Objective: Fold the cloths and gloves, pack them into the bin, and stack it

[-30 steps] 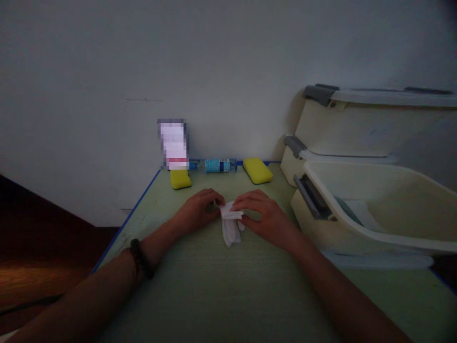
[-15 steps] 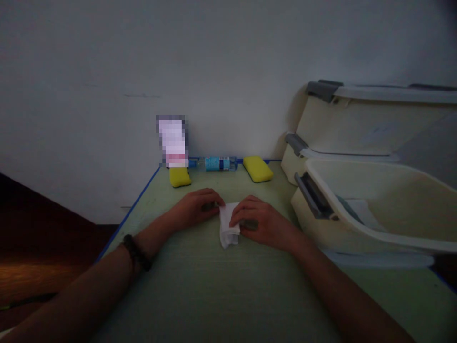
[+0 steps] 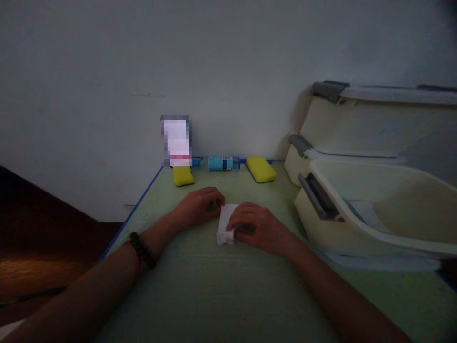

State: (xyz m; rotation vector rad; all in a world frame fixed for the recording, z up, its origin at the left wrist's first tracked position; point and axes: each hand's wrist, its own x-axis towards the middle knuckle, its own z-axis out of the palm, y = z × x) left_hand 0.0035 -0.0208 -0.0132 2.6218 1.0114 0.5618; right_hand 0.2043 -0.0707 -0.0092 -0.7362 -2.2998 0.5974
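A small, folded white cloth (image 3: pixel 225 220) lies on the light green table (image 3: pixel 214 295), its near end loose and crumpled. My left hand (image 3: pixel 203 206) is closed at the cloth's far left corner, thumb and fingers pinched together there. From the right, my right hand (image 3: pixel 257 224) grips the cloth's right edge, fingertips curled over its top. The fingers partly hide that edge. A dark beaded bracelet (image 3: pixel 143 250) circles my left wrist.
Along the wall lie a yellow sponge (image 3: pixel 261 169), a clear bottle (image 3: pixel 223 163) with a blue label, and another yellow sponge (image 3: pixel 183 176) below an upright blurred screen (image 3: pixel 176 140). At right stand stacked cream bins (image 3: pixel 314 238); the front one holds something whitish.
My right hand has moved slightly down and towards me along the cloth, whose near end now looks more folded up. The left hand stays at the far corner. The view has shifted a little.
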